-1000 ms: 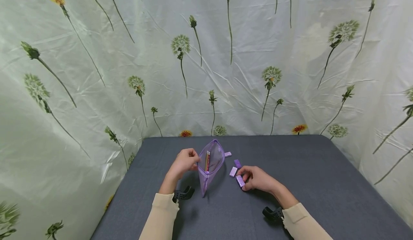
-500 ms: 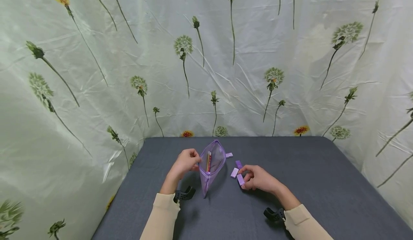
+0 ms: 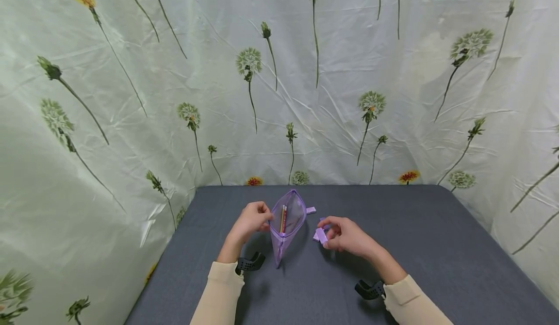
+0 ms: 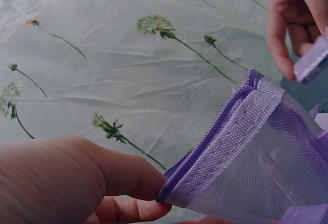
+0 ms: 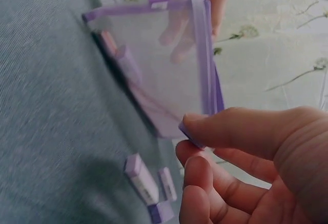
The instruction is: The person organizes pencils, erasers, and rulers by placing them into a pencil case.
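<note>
My left hand (image 3: 252, 217) pinches the rim of a purple mesh zip pouch (image 3: 279, 247), its mouth open and facing up. Inside the pouch stand pencils (image 3: 283, 218); a reddish item and a purple block (image 5: 128, 62) show dimly through the mesh. My right hand (image 3: 349, 237) holds a small purple eraser (image 3: 321, 235) between thumb and fingers, to the right of the pouch and apart from it. The same eraser shows edge-on in the right wrist view, mostly covered by the thumb. Below it lie more erasers, one of them pale with a purple end (image 5: 142, 179).
Another eraser (image 3: 311, 210) lies by the pouch's far right side. The dark grey table (image 3: 415, 233) meets a floral curtain (image 3: 327, 97) at the back and left. A black wrist strap (image 3: 250, 262) sits on each forearm.
My right hand has lifted the eraser off the table and brought it slightly left and away from me, over the other erasers. The left hand and pouch have stayed put.
</note>
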### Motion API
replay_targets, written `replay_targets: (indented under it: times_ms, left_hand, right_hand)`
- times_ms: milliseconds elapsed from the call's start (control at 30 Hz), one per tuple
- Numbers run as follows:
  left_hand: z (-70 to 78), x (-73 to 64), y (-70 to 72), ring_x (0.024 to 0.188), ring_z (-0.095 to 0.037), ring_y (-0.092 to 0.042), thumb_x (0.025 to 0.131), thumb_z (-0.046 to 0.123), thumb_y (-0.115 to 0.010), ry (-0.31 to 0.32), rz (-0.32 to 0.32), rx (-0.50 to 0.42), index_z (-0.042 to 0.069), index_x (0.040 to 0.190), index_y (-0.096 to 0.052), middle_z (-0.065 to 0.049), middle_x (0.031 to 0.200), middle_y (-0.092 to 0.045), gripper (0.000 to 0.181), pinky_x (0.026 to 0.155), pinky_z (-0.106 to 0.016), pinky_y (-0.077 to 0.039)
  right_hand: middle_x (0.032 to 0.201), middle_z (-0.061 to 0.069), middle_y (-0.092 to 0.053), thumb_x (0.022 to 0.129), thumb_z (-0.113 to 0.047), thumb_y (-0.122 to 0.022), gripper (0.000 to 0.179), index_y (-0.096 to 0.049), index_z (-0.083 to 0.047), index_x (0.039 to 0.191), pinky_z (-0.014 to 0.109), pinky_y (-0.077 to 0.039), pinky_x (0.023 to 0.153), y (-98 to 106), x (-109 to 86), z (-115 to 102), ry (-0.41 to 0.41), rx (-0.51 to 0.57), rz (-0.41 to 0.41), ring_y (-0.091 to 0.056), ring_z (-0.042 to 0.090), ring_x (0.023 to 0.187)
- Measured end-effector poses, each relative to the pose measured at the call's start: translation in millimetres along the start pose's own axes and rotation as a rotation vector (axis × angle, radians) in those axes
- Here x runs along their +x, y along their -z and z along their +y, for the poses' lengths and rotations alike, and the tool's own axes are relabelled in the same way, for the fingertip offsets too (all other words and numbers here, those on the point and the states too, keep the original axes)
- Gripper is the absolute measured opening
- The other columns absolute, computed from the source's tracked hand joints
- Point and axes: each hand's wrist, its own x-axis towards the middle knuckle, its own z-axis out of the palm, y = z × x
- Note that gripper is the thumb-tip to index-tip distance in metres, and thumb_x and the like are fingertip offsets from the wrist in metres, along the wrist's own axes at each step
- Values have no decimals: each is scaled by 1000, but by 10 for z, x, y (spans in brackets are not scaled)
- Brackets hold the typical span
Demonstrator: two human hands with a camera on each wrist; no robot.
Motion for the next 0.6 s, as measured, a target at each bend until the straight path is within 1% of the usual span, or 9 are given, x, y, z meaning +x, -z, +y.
replay_targets:
  times_ms: [133, 333, 400, 467, 600]
  left_hand:
    - [-6, 5, 7, 70, -25, -65, 94, 8, -65, -2, -2, 9, 2, 88, -59, -15, 93, -60, 10, 75, -47, -60]
    - [-13, 17, 5, 70, -26, -66, 95, 8, -64, -5, -9, 3, 2, 88, -59, -17, 94, -60, 10, 74, -46, -60]
    - [-19, 16, 3, 71, -27, -66, 95, 8, -64, -7, -8, 5, 2, 88, -59, -15, 93, -60, 10, 73, -44, -60]
    - [-18, 15, -2, 72, -28, -66, 95, 9, -64, -11, -8, 9, 2, 88, -60, -14, 92, -60, 10, 74, -45, -60]
    - [-14, 6, 0, 74, -30, -67, 95, 9, -65, -20, -8, 19, 2, 88, -60, -14, 92, -60, 11, 74, -45, -60]
  right_hand:
    - [84, 8, -66, 83, -2, -77, 47, -63, -7, 127, 35, -50, 53, -15, 12, -132, 2, -16, 48, -57, 21, 60]
    - [83, 4, -66, 80, -8, -83, 47, -66, -14, 124, 35, -51, 58, -46, 33, -321, 27, -65, 171, -61, 23, 66]
    - [82, 3, -67, 81, -11, -83, 47, -66, -14, 125, 34, -50, 59, -56, 44, -372, 41, -64, 193, -61, 23, 67]
    - [81, 3, -67, 82, -13, -83, 46, -66, -15, 125, 34, -50, 59, -61, 53, -412, 50, -55, 207, -62, 28, 69]
    - [81, 1, -68, 84, -16, -83, 45, -66, -18, 125, 34, -49, 59, -76, 96, -482, 60, -60, 232, -62, 28, 69]
